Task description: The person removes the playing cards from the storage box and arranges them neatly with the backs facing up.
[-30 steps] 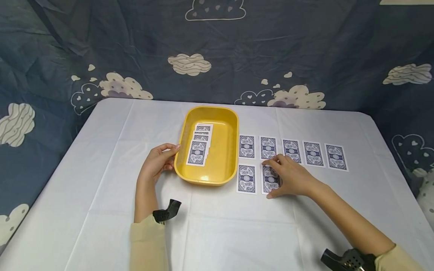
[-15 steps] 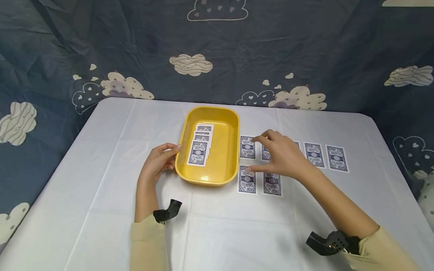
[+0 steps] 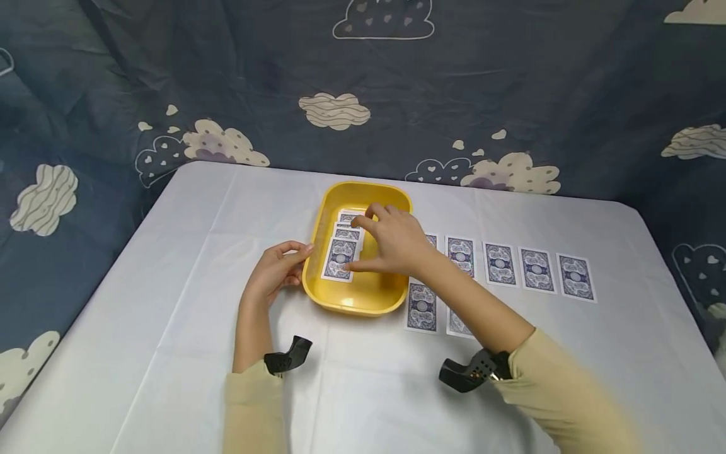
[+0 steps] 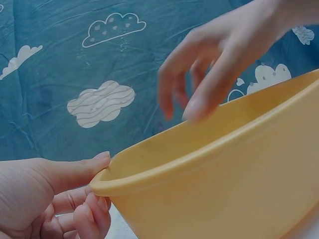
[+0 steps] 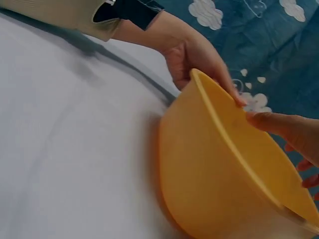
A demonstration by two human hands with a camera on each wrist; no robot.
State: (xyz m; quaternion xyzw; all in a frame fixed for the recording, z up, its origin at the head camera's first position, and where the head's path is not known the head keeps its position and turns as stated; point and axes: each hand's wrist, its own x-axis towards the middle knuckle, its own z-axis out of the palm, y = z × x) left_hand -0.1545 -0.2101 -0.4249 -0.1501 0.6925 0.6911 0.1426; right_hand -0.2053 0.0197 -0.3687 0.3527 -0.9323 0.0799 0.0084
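My left hand (image 3: 278, 268) grips the left rim of a yellow plastic tub (image 3: 351, 310), thumb over the edge and fingers curled beneath it, as the left wrist view shows. Inside the tub lie overlapping playing cards (image 3: 340, 257), blue patterned backs up. Over these cards is my right hand (image 3: 397, 243), thumb and fingers spread apart. Nothing shows between its fingers in the left wrist view, where the right hand (image 4: 224, 59) hangs inside the tub's opening. Whether its fingertips touch the cards cannot be told.
Right of the tub, face-down cards lie in two rows: several in the far row, such as a card (image 3: 500, 263), and two nearer, including a card (image 3: 422, 307). My right forearm partly covers some. A white cloth (image 3: 363, 403) covers the table; a dark cloud-patterned curtain (image 3: 238, 63) hangs behind.
My right hand has left the second card of the near row, which stays on the table, and moved left over the tub. The left hand keeps its grip. The head view has shifted slightly.
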